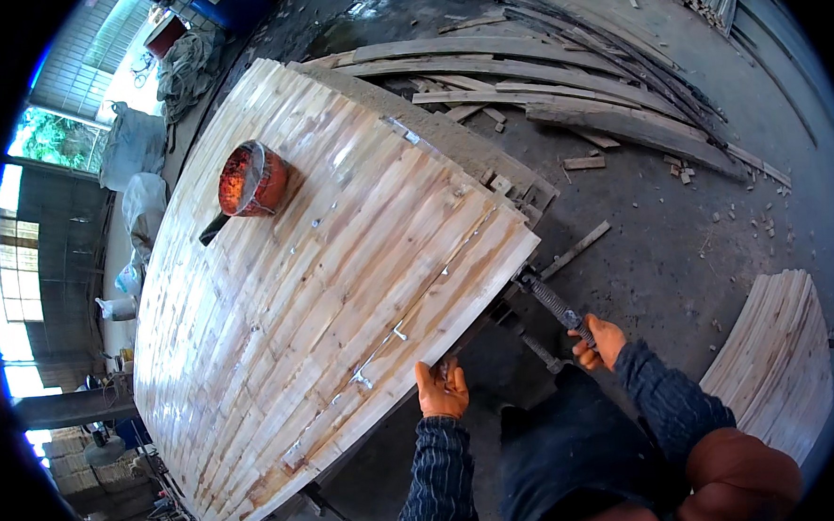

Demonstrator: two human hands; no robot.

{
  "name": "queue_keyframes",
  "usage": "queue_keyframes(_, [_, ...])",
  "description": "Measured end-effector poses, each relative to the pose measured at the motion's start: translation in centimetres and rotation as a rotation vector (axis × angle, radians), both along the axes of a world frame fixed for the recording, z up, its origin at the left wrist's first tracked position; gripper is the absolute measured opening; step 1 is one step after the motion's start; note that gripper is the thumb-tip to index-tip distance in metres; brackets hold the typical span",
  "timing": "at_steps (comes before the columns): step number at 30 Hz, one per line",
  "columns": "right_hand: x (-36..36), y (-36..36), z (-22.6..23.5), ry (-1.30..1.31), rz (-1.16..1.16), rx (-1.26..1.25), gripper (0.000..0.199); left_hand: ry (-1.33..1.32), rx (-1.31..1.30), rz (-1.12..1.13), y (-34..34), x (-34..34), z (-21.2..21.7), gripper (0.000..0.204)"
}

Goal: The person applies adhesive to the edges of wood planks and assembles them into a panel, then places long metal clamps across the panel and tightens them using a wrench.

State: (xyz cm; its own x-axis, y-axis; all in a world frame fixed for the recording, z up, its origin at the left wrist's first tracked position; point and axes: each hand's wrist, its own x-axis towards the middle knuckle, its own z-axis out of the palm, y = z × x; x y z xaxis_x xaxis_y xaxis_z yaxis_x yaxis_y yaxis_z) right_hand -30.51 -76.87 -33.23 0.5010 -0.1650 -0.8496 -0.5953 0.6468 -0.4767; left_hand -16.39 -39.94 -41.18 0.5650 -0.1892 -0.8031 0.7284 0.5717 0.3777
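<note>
A large panel of glued wooden strips (313,256) lies before me, with white glue smears along its near right part. My right hand (602,342) is closed round the outer end of a thick threaded clamp screw (553,300), which meets the panel's right corner. At the panel's near edge, my left hand (443,389) has its fingers curled up; a small dark thing shows between them, too hidden to name. A second threaded screw (538,348) sticks out lower, between my hands. An orange-stained pot (253,179) with a dark handle stands on the panel.
Long timber offcuts (607,109) are heaped on the floor beyond the panel. A stack of pale wooden boards (771,365) lies at my right. Another clamp part (322,503) juts from under the near edge. Filled sacks (134,148) stand along the left wall.
</note>
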Motion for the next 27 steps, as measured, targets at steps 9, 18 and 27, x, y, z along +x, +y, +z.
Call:
queue_keyframes(9, [0.0, 0.1, -0.3, -0.050, -0.138, -0.080, 0.033, 0.138, 0.015, 0.221, -2.5, 1.9, 3.2, 0.040])
queue_keyframes(18, [-1.2, 2.3, 0.0, -0.028, -0.226, -0.232, 0.035, 0.135, -0.100, 0.249, -1.6, 1.5, 2.1, 0.039])
queue_keyframes(27, [-1.6, 0.0, -0.3, -0.023, -0.237, 0.276, 0.043, 0.141, -0.049, 0.316, -2.2, 1.5, 3.1, 0.035])
